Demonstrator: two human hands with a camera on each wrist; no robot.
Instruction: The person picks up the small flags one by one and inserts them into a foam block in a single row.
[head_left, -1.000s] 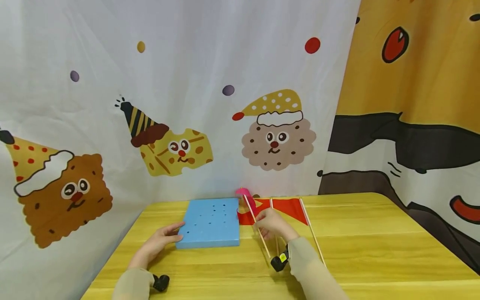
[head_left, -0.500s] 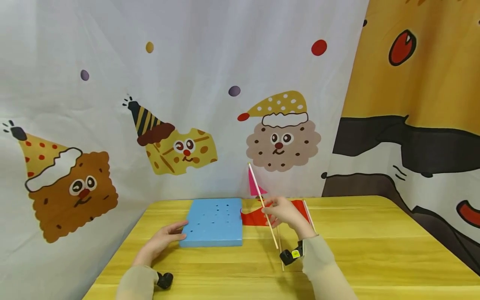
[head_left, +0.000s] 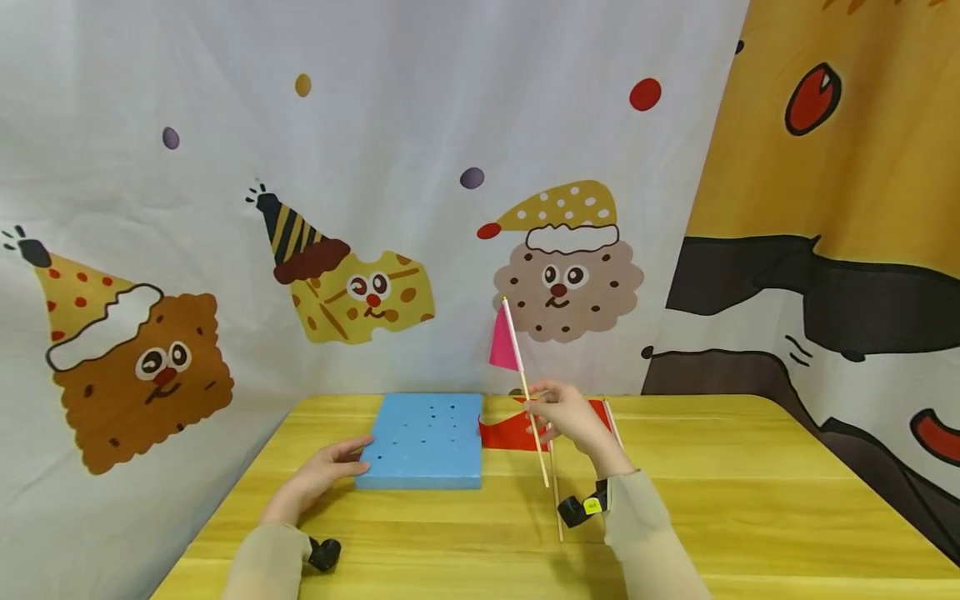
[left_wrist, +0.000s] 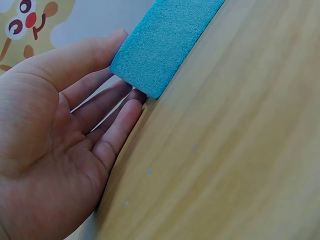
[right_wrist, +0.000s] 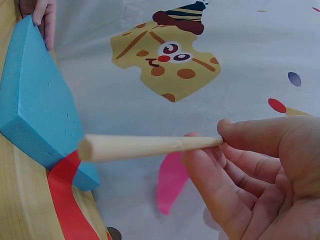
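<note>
Wooden tabletop: left hand, fingers relaxed, touches the blue block at left; right hand pinches the raised pink flag to its right. Slipping fingertips could swing it, perhaps snagging the half-hidden red flag.

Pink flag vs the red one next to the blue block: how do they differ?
Colour: the pink flag is pink, the red flag red.
Pose: the pink flag is raised, slightly tilted; the red flag lies on the table.
Contact: the right hand pinches the pink flag, not the red flag.
Shared: each has a thin stick.
</note>
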